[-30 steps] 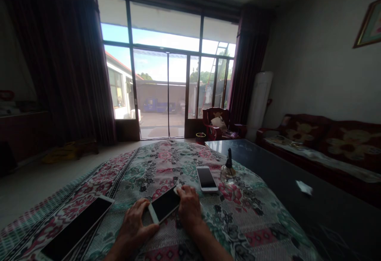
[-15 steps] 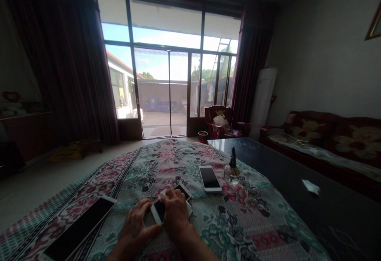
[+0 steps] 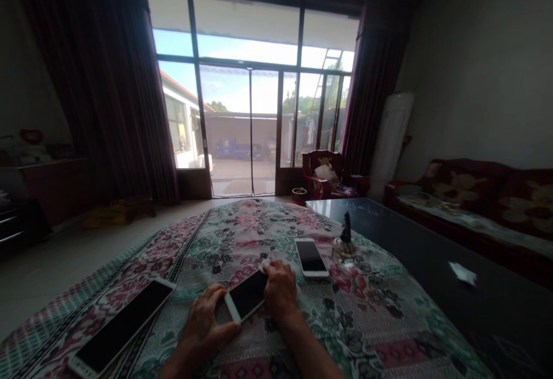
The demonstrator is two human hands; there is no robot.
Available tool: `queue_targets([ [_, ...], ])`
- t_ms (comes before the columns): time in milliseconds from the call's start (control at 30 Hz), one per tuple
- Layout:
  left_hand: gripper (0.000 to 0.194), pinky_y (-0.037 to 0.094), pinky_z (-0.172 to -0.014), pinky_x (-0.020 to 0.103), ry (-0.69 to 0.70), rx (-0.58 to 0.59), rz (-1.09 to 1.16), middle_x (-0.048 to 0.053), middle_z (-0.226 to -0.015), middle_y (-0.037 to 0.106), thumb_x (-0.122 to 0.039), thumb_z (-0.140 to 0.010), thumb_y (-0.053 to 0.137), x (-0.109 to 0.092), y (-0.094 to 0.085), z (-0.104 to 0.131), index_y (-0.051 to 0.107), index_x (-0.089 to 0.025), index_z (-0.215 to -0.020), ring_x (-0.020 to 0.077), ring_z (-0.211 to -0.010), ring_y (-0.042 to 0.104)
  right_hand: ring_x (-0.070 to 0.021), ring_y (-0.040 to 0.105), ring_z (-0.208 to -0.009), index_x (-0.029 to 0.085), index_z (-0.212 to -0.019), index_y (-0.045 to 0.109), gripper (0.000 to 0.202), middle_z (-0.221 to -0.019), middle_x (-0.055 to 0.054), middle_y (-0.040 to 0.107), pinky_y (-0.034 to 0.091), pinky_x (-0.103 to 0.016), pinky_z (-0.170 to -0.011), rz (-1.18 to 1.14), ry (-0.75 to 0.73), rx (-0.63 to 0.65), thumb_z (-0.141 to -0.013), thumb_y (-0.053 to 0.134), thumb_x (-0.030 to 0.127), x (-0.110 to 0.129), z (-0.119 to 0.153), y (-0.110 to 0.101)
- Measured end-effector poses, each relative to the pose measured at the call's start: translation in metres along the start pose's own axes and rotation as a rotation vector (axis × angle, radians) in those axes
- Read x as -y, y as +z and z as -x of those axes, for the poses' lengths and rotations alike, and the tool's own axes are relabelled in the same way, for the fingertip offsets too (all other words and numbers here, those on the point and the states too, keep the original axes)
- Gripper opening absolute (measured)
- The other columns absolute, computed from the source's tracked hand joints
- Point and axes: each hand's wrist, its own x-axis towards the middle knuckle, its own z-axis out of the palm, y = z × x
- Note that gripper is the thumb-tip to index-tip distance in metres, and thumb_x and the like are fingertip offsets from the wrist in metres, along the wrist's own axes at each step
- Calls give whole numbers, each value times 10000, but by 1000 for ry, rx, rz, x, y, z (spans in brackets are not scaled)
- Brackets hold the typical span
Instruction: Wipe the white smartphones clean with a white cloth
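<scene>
The right hand (image 3: 280, 288), curled round a mostly hidden white wad (image 3: 265, 265), covers one end of the phone (image 3: 246, 297) on the flowered cloth (image 3: 363, 315); the left hand (image 3: 206, 317) grips the other end, thumb spread.

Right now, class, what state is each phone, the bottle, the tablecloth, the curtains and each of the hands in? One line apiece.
Left phone: face up, screen dark
Middle phone: screen dark, right end partly covered
Far phone: face up, screen dark
Bottle: upright, fill unclear
Tablecloth: spread out
Curtains: drawn aside
Left hand: around middle phone's left end
Right hand: curled, over its right end
</scene>
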Motion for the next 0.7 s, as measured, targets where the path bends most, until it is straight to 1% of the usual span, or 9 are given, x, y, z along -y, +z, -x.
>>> queue_targets([
  [100,496,353,-1031,417,6,5,13,116,-1276,578,-325,-589,685,1,1,0,626,-168,-1055,312,-1207,506,-232,497,-1038,276,-1073,678,362,-1162,-48,613,337,-340,-879,33,-23,20,-869,416,130,5,3,1],
  [200,505,371,-1010,419,18,-1,23,117,-1257,587,-334,-575,698,5,3,-1,631,-167,-1047,315,-1191,516,-242,489,-1055,279,-1051,682,332,-1156,-43,615,336,-345,-882,38,-100,74,-856,453,139,17,12,6],
  [333,475,384,-1001,423,35,-32,32,108,-1225,612,-340,-579,698,10,7,-3,644,-176,-1022,313,-1179,531,-243,490,-1046,298,-1021,681,223,-1139,-25,620,345,-353,-863,27,-247,176,-859,531,269,40,28,18],
  [433,468,377,-1016,423,29,-35,34,116,-1224,616,-333,-593,694,11,9,-3,643,-171,-1029,308,-1185,532,-227,496,-1025,327,-1041,673,217,-1127,-7,627,347,-345,-852,-2,-307,211,-863,549,334,48,33,23],
  [467,467,375,-1019,423,25,-32,31,119,-1228,613,-331,-593,695,11,9,-3,642,-168,-1028,308,-1186,532,-220,498,-1019,335,-1035,676,215,-1112,-3,632,344,-339,-852,-12,-306,203,-866,544,323,47,33,23],
  [533,471,375,-1020,423,14,-27,20,124,-1243,602,-327,-578,706,8,8,-2,643,-163,-1015,312,-1189,528,-212,497,-1013,332,-1014,686,233,-1088,-3,637,336,-328,-856,-14,-259,154,-870,519,259,39,27,17],
  [600,480,376,-1017,425,1,-24,7,126,-1253,592,-317,-558,717,5,6,-2,643,-160,-1006,316,-1189,523,-213,491,-1027,304,-1024,689,297,-1110,-16,627,326,-323,-869,12,-156,71,-868,471,176,25,18,9],
  [633,488,375,-1016,424,-4,-24,3,127,-1256,589,-311,-552,719,3,5,-1,641,-158,-1009,316,-1188,523,-211,494,-1022,292,-1037,687,325,-1117,-25,624,325,-318,-867,22,-108,51,-867,450,150,18,13,5],
  [700,498,376,-1012,420,-9,-21,1,128,-1259,585,-310,-554,717,0,3,0,638,-153,-1019,313,-1181,526,-210,496,-1008,282,-1058,683,355,-1126,-34,620,322,-314,-858,39,-32,11,-875,415,137,6,6,-1],
])
